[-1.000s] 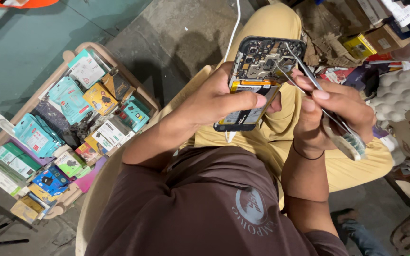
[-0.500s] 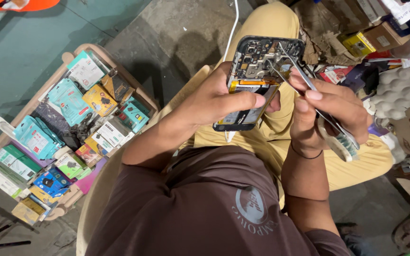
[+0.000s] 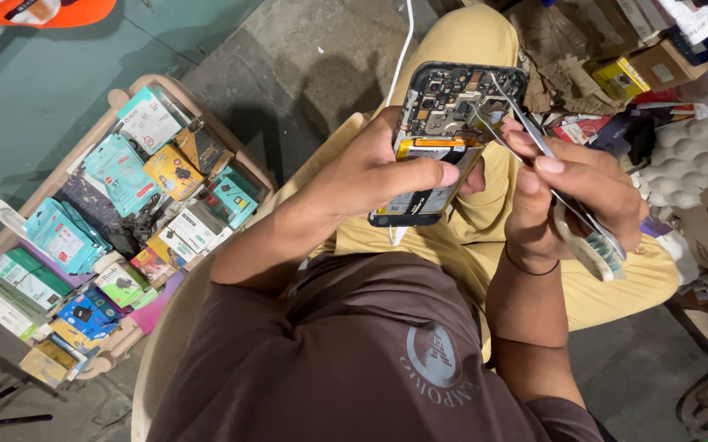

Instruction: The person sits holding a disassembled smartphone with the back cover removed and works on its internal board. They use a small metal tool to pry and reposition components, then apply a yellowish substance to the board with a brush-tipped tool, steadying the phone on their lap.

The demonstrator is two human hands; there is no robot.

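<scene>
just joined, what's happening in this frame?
A seated person holds an opened phone, back cover off and circuit board exposed, in the left hand. The right hand pinches metal tweezers with their tips at the upper board, and also holds a small brush. A tray of packaged accessories sits on the floor beside them.
</scene>
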